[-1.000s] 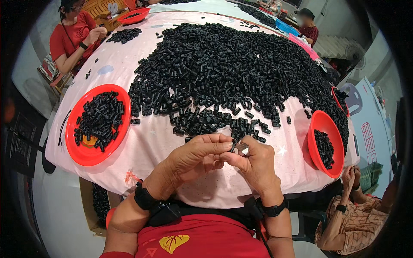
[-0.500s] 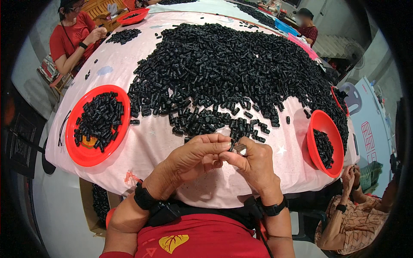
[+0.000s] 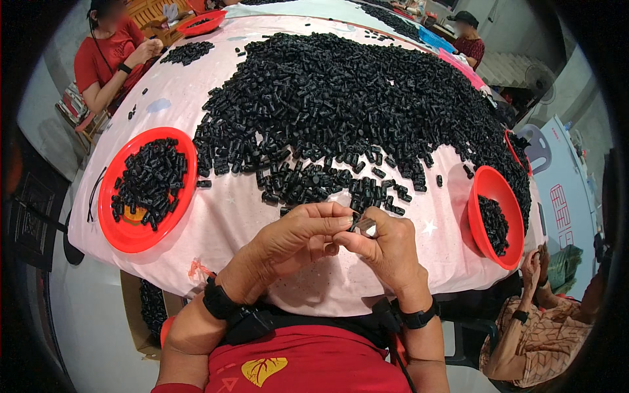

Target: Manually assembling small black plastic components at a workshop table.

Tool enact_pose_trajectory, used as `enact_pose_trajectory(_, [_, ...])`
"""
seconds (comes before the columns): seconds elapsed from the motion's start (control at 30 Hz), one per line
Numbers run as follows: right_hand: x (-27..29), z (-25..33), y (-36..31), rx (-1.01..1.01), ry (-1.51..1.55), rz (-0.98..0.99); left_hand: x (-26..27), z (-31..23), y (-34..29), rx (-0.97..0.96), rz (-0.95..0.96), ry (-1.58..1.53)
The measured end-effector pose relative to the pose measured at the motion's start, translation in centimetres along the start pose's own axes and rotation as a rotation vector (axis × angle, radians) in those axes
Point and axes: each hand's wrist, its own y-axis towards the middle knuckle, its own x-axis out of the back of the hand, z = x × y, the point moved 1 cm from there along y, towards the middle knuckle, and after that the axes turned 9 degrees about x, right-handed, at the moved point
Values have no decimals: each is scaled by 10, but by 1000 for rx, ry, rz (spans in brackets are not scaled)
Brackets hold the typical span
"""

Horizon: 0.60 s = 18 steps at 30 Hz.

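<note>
Close together over the near edge of the table, both my hands are closed at the fingertips. My left hand (image 3: 295,237) pinches a small black part (image 3: 355,221) between thumb and forefinger; most of it is hidden. In my right hand (image 3: 391,252) is a small shiny metal tool (image 3: 369,228), its flat face showing beside the thumb. The tool's end meets the black part, though the exact contact is too small to make out. Just beyond my fingers lies a loose cluster of short black cylindrical parts (image 3: 304,183), spilling from a large heap (image 3: 341,92).
A red plate (image 3: 109,219) heaped with black parts stands at left, a red bowl (image 3: 480,239) with more at right. Below the table's left edge is a cardboard box (image 3: 133,314). Co-workers sit at left (image 3: 108,56), near right (image 3: 544,327) and far right (image 3: 470,49).
My hands keep nearly the same pose, with the metal tool and black part in the same place. The whole view has shifted very slightly.
</note>
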Motion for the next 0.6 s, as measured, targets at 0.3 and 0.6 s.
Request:
enact_pose_trajectory(0.3, [0, -1, 0, -19, 25, 44, -1, -1, -2, 1, -7, 24])
enact_pose_trajectory(0.6, [11, 9, 1, 20, 117, -53, 0, -5, -3, -16, -45, -4])
